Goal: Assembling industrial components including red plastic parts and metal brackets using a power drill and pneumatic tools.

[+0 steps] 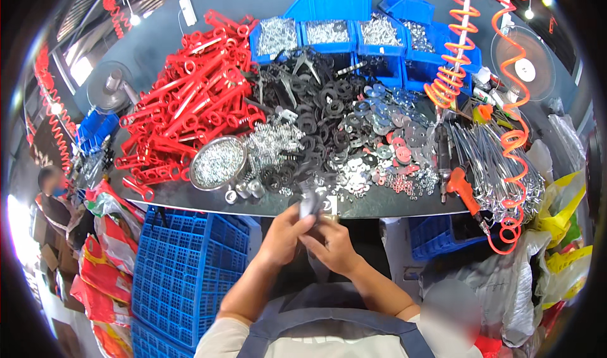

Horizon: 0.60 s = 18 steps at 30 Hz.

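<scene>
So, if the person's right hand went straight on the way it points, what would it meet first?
Probably the left hand, just to the upper left of the right hand; the blurred grey part at their fingertips might come first, as depth is unclear.

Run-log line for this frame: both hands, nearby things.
left hand: holding blurred grey part | right hand: close by, grip unclear | table: metal bowl, red parts

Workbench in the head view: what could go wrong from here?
The dark grey piece held in the left hand and right hand might drop, being near the front edge of the workbench. The round metal dish of small metal parts also stands near that edge, so a knock could spill it.
</scene>
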### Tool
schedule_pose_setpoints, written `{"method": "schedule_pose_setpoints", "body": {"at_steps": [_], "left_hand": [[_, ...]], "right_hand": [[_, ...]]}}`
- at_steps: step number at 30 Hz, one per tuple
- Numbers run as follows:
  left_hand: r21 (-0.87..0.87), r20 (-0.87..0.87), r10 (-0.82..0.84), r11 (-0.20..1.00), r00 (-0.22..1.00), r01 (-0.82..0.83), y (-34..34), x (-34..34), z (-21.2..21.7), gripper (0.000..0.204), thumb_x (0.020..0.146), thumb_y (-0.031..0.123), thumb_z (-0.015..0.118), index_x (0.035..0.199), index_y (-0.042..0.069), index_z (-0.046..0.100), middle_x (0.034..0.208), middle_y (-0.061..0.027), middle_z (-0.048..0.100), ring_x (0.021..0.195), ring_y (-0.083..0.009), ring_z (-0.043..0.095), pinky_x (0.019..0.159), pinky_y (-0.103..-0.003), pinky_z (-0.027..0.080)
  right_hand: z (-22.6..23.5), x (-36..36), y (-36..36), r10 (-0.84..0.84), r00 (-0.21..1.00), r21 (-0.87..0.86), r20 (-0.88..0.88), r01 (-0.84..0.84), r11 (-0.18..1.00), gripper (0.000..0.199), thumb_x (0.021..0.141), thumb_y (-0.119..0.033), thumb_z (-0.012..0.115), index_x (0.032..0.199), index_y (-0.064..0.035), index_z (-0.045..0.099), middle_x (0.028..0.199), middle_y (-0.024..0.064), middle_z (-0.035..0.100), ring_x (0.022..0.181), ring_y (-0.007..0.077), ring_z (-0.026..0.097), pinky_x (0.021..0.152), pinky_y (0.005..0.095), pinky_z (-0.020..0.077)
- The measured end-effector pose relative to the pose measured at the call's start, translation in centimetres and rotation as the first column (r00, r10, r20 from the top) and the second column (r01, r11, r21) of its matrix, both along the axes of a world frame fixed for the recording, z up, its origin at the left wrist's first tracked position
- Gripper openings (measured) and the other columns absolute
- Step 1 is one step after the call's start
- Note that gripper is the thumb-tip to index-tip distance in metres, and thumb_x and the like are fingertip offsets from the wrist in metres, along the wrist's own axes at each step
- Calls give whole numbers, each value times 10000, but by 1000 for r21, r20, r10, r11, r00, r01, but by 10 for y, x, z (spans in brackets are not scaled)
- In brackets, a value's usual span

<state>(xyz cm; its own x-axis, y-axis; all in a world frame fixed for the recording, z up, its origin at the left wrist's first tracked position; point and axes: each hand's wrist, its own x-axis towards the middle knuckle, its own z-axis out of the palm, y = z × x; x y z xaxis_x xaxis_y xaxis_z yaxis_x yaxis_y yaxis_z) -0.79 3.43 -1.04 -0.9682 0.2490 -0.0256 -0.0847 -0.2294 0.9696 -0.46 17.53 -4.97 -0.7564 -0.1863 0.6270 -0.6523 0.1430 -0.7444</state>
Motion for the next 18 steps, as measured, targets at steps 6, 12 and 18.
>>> {"method": "schedule_pose_setpoints", "body": {"at_steps": [6,12,18], "left_hand": [[-575,-411,303,646,860,-502,-38,36,-32,503,687,48,737,1135,-42,525,1054,-170,546,980,-255,555,839,-363,459],[-366,-893,85,432,442,-824,-40,26,-38,664,747,-1,733,1307,-27,378,1044,-156,604,938,-303,588,824,-415,473],[159,-56,273,952,960,-261,-54,38,-40,578,850,-64,540,1342,0,242,1044,-155,573,765,-156,587,654,-272,535]], "right_hand": [[2,19,-8,3,996,157,87,-17,987,218,763,-117,694,675,-11,525,602,123,506,476,266,512,445,356,415],[18,26,-34,262,963,104,58,-267,958,239,775,-113,712,663,-35,515,585,76,470,450,226,469,440,331,379],[13,-99,28,-215,928,262,306,135,956,203,759,-116,689,899,12,619,782,132,657,733,245,653,686,337,510]]}}
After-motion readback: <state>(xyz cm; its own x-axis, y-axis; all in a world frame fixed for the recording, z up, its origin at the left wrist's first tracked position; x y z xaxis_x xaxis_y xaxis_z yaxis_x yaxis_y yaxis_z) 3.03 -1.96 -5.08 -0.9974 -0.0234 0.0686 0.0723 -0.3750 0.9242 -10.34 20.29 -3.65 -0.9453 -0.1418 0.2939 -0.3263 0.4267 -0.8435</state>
